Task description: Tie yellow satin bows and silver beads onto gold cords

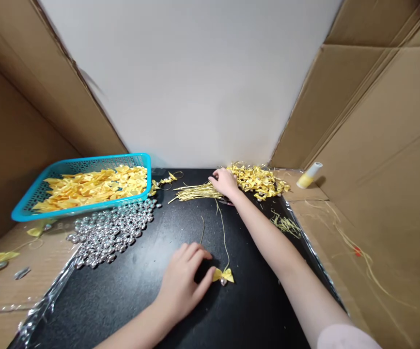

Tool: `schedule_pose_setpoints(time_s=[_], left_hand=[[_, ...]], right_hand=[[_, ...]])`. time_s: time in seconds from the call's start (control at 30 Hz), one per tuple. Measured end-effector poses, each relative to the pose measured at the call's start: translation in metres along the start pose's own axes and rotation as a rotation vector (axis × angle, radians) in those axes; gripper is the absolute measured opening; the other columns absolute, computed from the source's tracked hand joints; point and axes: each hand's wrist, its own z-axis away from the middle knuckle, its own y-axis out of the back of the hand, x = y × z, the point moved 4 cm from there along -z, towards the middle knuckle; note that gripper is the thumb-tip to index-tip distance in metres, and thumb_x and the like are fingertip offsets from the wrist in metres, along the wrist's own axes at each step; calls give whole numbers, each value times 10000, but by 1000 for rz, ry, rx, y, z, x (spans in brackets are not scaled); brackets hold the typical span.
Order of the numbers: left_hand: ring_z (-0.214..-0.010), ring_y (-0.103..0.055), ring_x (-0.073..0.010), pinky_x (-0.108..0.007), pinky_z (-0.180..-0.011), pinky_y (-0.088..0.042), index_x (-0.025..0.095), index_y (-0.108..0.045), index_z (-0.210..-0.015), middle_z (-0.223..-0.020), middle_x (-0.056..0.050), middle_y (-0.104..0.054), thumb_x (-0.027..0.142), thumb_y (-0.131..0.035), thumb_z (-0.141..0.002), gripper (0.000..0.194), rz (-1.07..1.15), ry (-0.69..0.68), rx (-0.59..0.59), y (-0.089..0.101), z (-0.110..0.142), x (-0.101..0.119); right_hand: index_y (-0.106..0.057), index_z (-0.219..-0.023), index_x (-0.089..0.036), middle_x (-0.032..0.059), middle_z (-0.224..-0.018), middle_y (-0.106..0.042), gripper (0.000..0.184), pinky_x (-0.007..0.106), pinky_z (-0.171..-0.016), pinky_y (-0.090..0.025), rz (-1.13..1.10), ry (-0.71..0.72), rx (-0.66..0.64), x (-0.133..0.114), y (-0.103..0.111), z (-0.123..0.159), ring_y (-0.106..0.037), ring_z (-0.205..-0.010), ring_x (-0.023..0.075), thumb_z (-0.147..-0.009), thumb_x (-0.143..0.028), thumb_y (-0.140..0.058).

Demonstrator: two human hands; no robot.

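Observation:
My left hand [182, 278] is over the black tabletop, fingers curved and apart from the thumb, holding nothing. By its thumb tip lies a small yellow ribbon bow [217, 275] with a silver bead [223, 281] and a long thin gold cord [225, 237]. Farther back, my right hand [226, 182] hovers at the right end of a bundle of gold cords [195, 192]. Its thumb and forefinger show slightly apart; the other fingers are partly hidden. A dark tool [226, 201], partly covered, lies under that wrist. Beside this hand is a pile of beaded yellow bows [256, 182].
At the left, a turquoise basket [148, 174] holds many yellow ribbon pieces [93, 186]. Silver beads [115, 230] are spread before it. Cord scraps [286, 225] lie right of my forearm. A yellow-and-white tube [309, 175] stands at the right. Cardboard walls [387, 121] flank the table [133, 295].

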Motion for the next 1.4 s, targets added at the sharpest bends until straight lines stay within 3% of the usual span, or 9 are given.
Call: schedule_pose_setpoints(time_s=[0.07,0.17,0.33,0.47,0.67,0.87,1.03,1.2,1.4], left_hand=[[-853,-560,-262,-393,-738,-443,207,-608,-896,-922,-83,-642,320,-563,-845,131,-130,35,-8,10,3,-12],[-825,-560,-257,-370,-700,-421,209,-630,-868,-875,-69,-646,324,-542,-864,145,-261,52,-49,13,7,-29],[-793,-582,-247,-356,-705,-410,194,-637,-786,-796,-66,-651,245,-452,-901,224,-261,45,-62,11,0,-41],[-675,-584,-176,-271,-622,-427,186,-608,-778,-732,-26,-651,304,-441,-909,243,-28,96,-70,38,-20,-37],[-557,-542,-141,-235,-513,-378,181,-659,-883,-681,2,-660,400,-559,-855,242,152,69,41,86,-47,-19],[-630,-607,-190,-311,-625,-394,163,-687,-940,-701,-21,-711,311,-624,-865,178,-298,-350,67,48,-26,14],[-666,-580,-217,-322,-581,-339,198,-700,-776,-728,-30,-687,250,-602,-879,152,-533,-383,120,30,-16,30],[-670,-560,-202,-305,-631,-409,168,-709,-799,-718,-57,-630,231,-507,-912,239,-389,-235,150,34,-22,18],[-559,-549,-150,-247,-548,-408,168,-688,-780,-638,-14,-648,330,-529,-873,246,254,157,98,13,-26,-9]], right_hand=[[-640,-1087,-162,149,-1205,-585,244,478,-971,-318,9,123,-56,-7,6,18,-446,-1168,299,-898,-280,-541],[-702,-931,-248,23,-1070,-643,234,346,-947,-345,-10,411,-291,-24,3,58,-496,-1076,217,-715,-297,-779],[-712,-934,-188,71,-1000,-634,199,355,-819,-354,199,790,-519,-44,-18,115,-498,-978,228,-758,-270,-757],[-693,-981,-168,71,-1007,-639,215,331,-788,-343,198,784,-408,-50,-15,121,-508,-954,215,-807,-294,-710],[-679,-879,-153,58,-911,-651,289,333,-739,-283,325,693,-90,-52,36,129,-505,-837,182,-976,-298,-449],[-649,-820,-158,39,-810,-649,302,377,-753,-236,522,688,-184,-46,38,177,-497,-798,193,-978,-298,-434],[-630,-823,-162,43,-841,-638,307,377,-740,-235,530,616,-195,-42,24,196,-492,-812,201,-985,-294,-405],[-642,-821,-157,54,-877,-638,287,390,-746,-240,505,467,-165,-34,28,199,-491,-853,207,-963,-254,-413],[-648,-730,-147,50,-797,-657,324,374,-734,-276,385,306,-280,-28,30,200,-518,-796,190,-941,-222,-412]])
